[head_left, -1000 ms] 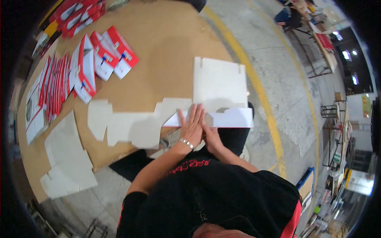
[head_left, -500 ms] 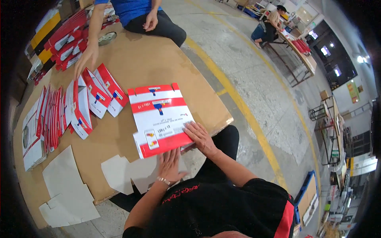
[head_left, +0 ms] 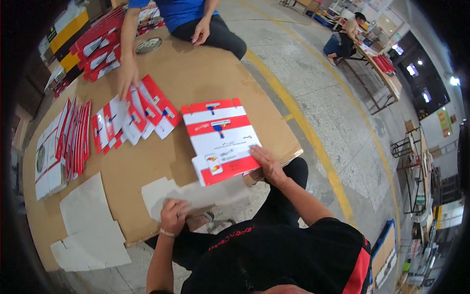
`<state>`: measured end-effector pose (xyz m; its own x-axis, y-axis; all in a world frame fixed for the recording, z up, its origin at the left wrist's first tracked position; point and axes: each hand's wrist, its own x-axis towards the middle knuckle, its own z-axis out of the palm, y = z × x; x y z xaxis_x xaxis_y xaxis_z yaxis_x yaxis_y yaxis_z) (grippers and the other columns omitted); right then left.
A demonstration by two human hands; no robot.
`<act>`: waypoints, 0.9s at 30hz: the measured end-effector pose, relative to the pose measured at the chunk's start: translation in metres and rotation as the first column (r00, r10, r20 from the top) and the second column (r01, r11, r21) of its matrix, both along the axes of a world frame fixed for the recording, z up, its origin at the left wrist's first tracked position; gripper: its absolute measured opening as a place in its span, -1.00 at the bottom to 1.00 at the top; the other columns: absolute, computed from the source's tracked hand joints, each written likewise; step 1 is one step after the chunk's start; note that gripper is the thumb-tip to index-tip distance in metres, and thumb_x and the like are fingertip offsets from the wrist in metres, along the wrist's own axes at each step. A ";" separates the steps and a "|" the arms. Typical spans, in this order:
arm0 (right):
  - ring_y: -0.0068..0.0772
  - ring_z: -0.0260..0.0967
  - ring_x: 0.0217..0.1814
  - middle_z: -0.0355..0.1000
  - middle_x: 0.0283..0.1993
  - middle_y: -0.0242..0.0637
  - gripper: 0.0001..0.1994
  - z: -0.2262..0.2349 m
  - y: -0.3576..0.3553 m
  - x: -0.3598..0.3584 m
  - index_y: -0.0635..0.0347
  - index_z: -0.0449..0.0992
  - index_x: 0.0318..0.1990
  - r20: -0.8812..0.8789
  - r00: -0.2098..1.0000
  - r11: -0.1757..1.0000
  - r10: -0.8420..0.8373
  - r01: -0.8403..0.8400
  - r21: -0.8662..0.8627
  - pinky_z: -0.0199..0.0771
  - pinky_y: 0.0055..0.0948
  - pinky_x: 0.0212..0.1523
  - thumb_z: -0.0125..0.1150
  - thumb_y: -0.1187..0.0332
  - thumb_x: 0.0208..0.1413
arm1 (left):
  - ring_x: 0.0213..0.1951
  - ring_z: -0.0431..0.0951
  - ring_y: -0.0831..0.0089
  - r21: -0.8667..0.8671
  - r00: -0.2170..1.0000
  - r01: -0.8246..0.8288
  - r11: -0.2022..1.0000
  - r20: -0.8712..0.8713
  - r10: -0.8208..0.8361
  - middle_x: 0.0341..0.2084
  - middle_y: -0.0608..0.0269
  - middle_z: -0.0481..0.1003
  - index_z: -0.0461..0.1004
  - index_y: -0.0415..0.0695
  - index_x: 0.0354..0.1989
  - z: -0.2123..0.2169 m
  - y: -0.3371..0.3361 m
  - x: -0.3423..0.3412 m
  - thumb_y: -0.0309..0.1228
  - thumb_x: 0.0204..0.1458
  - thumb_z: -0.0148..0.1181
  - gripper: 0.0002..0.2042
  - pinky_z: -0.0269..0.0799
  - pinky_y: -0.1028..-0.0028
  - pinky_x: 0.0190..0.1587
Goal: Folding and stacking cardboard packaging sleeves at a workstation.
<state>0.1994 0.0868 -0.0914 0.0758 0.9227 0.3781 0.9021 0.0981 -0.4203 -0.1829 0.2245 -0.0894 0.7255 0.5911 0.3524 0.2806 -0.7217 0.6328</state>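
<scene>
A red and white printed carton point(head_left: 223, 142), folded flat, lies on the brown table in front of me. My right hand point(head_left: 268, 164) rests on its near right corner with the fingers stretched over the printed face. To the left of the carton, my left hand point(head_left: 173, 217) is curled and slightly blurred, at the edge of a pale cardboard sheet point(head_left: 154, 193). What its fingers hold, if anything, is hidden. The sheet runs partly under the carton. Across the table a co-worker's hand point(head_left: 128, 76) touches a fanned group of similar cartons point(head_left: 147, 110).
A row of folded cartons point(head_left: 73, 139) stands at the table's left, beside a large pale cardboard piece point(head_left: 90, 225). More cartons point(head_left: 100, 46) are stacked beyond the far left. A round tin-like object point(head_left: 148, 45) sits near the co-worker. The table's edge point(head_left: 299, 151) lies to the right.
My left hand has left the carton's near edge and moved left, its fingers now curled. My right hand stays on the carton. The co-worker's hand has shifted the fanned cartons.
</scene>
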 end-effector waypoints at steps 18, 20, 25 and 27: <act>-0.06 -0.33 0.52 -0.17 0.48 -0.24 -0.22 0.025 0.010 -0.069 -0.11 -0.04 0.40 0.302 0.904 0.891 0.303 -0.155 -0.427 -0.41 0.22 0.39 -0.02 -0.20 0.09 | 0.41 -0.20 0.10 0.056 0.832 -0.041 0.998 -0.551 0.066 0.36 0.05 -0.04 0.02 -0.21 0.32 0.054 -0.031 0.022 0.07 -0.26 0.33 -0.01 -0.45 -0.26 0.30; -0.04 -0.34 0.52 -0.18 0.49 -0.25 -0.20 0.021 0.003 -0.074 -0.11 -0.04 0.40 0.314 0.905 0.889 0.288 -0.131 -0.440 -0.42 0.24 0.38 -0.01 -0.22 0.07 | 0.40 -0.16 0.09 0.061 0.755 0.009 0.998 -0.654 0.033 0.34 0.08 0.02 0.04 -0.16 0.32 0.057 -0.032 -0.005 -0.02 -0.23 0.33 -0.07 -0.42 -0.28 0.30; -0.08 -0.31 0.52 -0.17 0.49 -0.27 -0.15 -0.001 0.003 -0.079 -0.09 0.00 0.39 0.297 0.909 0.862 0.291 -0.114 -0.493 -0.40 0.25 0.38 0.09 -0.22 -0.01 | 0.18 0.30 0.15 0.349 0.838 -0.039 0.936 -0.499 0.221 0.00 0.14 0.45 0.20 -0.06 0.26 0.002 -0.023 -0.076 -0.43 -0.13 0.22 -0.34 -0.16 -0.22 0.30; -0.09 -0.29 0.52 -0.13 0.48 -0.28 -0.18 0.014 0.007 -0.080 -0.06 0.08 0.36 0.353 0.895 0.867 0.271 -0.068 -0.493 -0.40 0.22 0.39 0.13 -0.18 -0.03 | 0.09 0.40 0.19 0.340 0.856 -0.124 0.932 -0.439 0.273 -0.14 0.12 0.52 0.25 -0.06 0.24 0.020 -0.006 -0.066 -0.46 -0.12 0.20 -0.37 -0.09 -0.12 0.31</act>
<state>0.1196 0.0936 -0.0772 -0.1615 0.9786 -0.1277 0.9859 0.1543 -0.0641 -0.2488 0.2181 -0.0690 0.7249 0.6662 0.1752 0.6472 -0.7458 0.1581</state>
